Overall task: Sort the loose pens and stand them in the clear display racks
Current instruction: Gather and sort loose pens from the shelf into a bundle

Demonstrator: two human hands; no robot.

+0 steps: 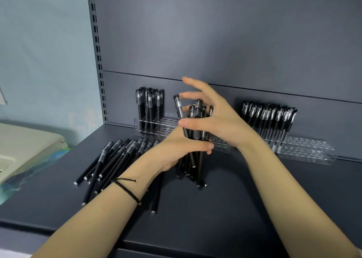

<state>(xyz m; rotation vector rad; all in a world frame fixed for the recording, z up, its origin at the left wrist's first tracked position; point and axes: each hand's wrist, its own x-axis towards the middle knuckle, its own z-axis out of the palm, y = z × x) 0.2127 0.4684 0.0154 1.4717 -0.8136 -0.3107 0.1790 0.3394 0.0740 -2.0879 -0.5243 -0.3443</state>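
My left hand [176,150] grips a bundle of black pens [193,160] upright, their lower ends resting on the dark shelf [225,208]. My right hand [213,116] is at the top of the bundle, thumb and a finger pinching one pen [179,107] that stands out to the left, the other fingers spread. A pile of loose black pens [113,160] lies on the shelf to the left. The left clear rack [168,126] holds several upright pens [149,109] at its left end. The right clear rack [309,150] holds a row of pens [270,118].
The grey back panel [215,42] rises right behind the racks, with a slotted upright [98,52] at its left edge. A beige machine [25,148] and a blue-green plastic item [29,173] sit left of the shelf. A black cord bracelet [127,189] is on my left wrist.
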